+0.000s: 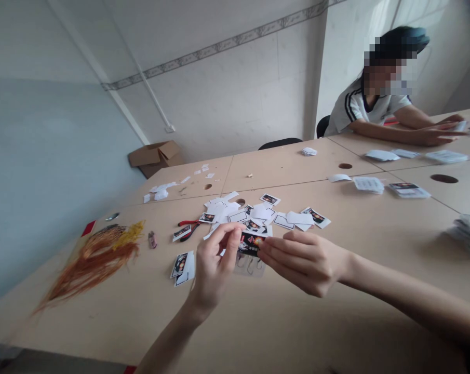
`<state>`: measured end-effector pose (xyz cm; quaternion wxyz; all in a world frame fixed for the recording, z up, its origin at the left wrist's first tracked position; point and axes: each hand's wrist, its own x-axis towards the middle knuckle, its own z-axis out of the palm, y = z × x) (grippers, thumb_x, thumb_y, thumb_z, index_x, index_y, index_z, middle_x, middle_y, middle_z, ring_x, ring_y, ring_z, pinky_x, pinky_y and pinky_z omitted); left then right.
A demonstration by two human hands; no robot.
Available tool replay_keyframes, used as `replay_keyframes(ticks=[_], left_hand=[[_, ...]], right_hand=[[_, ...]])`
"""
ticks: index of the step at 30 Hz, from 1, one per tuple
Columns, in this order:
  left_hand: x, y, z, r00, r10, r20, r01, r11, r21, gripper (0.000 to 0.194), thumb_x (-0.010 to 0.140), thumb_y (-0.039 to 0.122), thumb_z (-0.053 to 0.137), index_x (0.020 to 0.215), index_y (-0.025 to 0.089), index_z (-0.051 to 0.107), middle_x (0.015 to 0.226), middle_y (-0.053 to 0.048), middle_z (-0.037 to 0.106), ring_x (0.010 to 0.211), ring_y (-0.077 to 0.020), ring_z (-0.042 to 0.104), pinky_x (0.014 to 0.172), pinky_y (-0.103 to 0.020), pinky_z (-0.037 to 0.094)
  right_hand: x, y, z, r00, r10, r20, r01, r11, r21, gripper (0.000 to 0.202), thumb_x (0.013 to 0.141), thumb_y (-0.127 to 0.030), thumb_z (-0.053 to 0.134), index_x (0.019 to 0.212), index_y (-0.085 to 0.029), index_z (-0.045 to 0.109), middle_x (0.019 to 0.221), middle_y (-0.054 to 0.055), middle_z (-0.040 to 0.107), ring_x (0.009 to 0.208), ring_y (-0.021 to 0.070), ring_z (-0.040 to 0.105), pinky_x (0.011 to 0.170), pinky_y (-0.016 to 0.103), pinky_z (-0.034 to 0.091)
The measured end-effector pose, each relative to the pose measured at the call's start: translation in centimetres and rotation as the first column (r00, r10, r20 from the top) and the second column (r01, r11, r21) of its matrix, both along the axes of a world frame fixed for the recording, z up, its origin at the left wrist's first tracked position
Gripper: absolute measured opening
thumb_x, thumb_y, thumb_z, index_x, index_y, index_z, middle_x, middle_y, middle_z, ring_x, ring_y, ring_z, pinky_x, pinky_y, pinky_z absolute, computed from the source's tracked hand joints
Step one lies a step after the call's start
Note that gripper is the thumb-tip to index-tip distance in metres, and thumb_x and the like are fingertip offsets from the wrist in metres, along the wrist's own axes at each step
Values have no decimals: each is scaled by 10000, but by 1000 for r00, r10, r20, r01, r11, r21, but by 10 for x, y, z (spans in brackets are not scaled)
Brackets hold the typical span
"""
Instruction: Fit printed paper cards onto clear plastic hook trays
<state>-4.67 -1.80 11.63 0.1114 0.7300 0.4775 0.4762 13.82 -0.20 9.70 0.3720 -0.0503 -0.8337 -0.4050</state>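
Between my two hands is a small clear packet of fish hooks point(248, 264) with a dark printed card point(252, 243) at its top. My left hand point(215, 262) pinches the card's left end between thumb and fingers. Closed on the right end is my right hand point(303, 259), its fingers bent over the card's edge. Several curved hooks show through the clear plastic below the card. Just beyond the hands lies a loose heap of white and printed paper cards point(223, 210). Red-and-black pliers point(190, 231) rest left of the heap, partly under a card.
Left lie orange-brown strands point(98, 259), a yellow bundle point(129, 235) and a small pinkish object point(152, 239). Printed cards point(183, 267) sit by my left hand. Packet stacks point(369, 184) stand right. A co-worker point(378, 104) sits across the table; a cardboard box point(155, 157) is behind.
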Motion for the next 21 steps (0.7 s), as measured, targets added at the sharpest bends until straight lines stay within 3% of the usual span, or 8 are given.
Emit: replay_keyframes(ticks=[11,21], left_hand=[[0,-9,1,998,-30,50,32,999,-40,132,797,225,462,807,177,585,686,-1,604,539,-74,518,457,-155,425],[1,-10,0,998,-50,31,51,997,-54,132,792,222,471,812,187,596,674,13,609,542,-68,528,455,-143,413]], right_hand=[[2,-12,8,997,61,-53,-55,991,119,130,724,-73,553,767,-114,669,755,37,678,736,116,620,497,186,449],[5,-22,14,999,43,5,-43,996,72,171,751,-69,502,797,-109,662,792,51,679,782,130,618,502,197,460]])
